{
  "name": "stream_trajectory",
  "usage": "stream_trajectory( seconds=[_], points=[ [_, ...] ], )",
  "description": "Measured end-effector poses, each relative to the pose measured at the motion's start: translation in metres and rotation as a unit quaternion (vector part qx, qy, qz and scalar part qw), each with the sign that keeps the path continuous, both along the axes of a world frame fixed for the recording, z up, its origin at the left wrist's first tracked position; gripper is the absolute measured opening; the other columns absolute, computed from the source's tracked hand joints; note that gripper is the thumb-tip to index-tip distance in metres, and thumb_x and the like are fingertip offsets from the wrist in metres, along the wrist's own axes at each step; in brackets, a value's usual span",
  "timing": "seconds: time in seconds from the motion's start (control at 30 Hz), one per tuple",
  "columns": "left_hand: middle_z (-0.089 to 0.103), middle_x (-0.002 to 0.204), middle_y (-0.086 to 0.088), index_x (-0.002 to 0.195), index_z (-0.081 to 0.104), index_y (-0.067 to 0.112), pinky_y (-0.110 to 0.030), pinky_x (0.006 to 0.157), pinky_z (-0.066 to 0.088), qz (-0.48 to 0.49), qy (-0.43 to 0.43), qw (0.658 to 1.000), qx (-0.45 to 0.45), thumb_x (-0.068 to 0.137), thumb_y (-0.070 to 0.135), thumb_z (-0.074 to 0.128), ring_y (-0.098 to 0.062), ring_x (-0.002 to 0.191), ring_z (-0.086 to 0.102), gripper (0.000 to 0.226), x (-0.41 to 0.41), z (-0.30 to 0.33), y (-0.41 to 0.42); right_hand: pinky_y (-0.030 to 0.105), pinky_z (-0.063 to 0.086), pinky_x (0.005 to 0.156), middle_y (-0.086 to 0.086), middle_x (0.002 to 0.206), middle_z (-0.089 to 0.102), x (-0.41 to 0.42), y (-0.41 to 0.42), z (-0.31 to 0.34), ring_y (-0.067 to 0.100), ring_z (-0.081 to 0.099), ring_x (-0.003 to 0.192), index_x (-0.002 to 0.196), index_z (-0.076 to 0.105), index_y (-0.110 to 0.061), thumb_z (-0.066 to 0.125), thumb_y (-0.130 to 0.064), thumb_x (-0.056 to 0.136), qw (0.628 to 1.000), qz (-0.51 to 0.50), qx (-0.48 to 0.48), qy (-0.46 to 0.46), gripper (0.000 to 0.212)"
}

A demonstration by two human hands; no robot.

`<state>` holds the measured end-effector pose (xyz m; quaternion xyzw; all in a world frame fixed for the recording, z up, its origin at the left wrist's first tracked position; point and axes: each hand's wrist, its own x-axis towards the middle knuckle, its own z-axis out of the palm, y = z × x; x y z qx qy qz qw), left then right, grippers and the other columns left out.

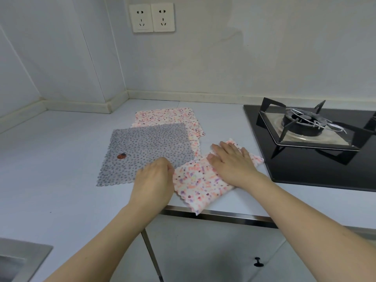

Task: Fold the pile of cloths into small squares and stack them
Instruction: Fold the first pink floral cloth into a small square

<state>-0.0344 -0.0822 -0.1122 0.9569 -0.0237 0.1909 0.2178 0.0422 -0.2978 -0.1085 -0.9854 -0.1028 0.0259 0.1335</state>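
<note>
A folded pink-speckled cloth (200, 183) lies near the counter's front edge, one corner hanging over it. My right hand (232, 159) presses flat on its upper part with straight fingers. My left hand (154, 178) has its fingers curled at the cloth's left edge, seemingly pinching it. Left of that, a grey dotted cloth (146, 147) lies spread flat with a small red label on it. Another pink-speckled cloth (168, 117) lies flat behind, partly under the grey one.
A black gas hob (317, 147) with a burner stand fills the counter's right side. A steel sink (20, 259) shows at the lower left. Two wall sockets (152, 17) sit above. The white counter (61, 159) ends in a metal front edge above cabinet doors.
</note>
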Motion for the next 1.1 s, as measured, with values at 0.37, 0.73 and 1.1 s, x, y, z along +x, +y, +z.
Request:
stream_trajectory(
  seconds=[0.37,0.73,1.1],
  points=[
    [0.056,0.076,0.009,0.088,0.055,0.019,-0.033,0.069,0.038,0.031,-0.001,1.0,-0.005,0.095,0.033,0.05,-0.019,0.074,0.056,0.016,0.0,0.001,0.0,0.056,-0.009,0.114,-0.007,0.158,0.01,0.005,-0.002,0.004,0.015,0.0,0.147,0.136,0.031,-0.048,0.026,-0.045,0.099,0.998,0.024,0.049,0.026,0.038],
    [0.053,0.09,0.009,0.092,0.05,0.027,-0.032,0.077,0.032,-0.04,0.008,0.999,0.017,0.096,0.033,0.05,-0.017,0.089,0.049,0.008,0.002,-0.002,0.0,0.031,0.039,0.099,-0.013,0.119,0.05,0.022,0.0,0.041,0.01,0.052,0.107,0.09,0.059,-0.027,0.061,-0.026,0.088,0.979,0.199,0.04,-0.015,0.003],
    [0.058,0.082,0.013,0.095,0.045,0.029,-0.035,0.076,0.037,-0.09,-0.008,0.996,-0.009,0.098,0.023,0.047,-0.016,0.078,0.051,0.007,0.001,-0.002,0.003,0.035,0.051,0.087,0.0,0.106,0.065,0.031,0.008,0.051,0.019,0.062,0.091,0.088,0.066,-0.031,0.066,-0.017,0.085,0.972,0.132,0.155,0.118,0.014]
  ],
)
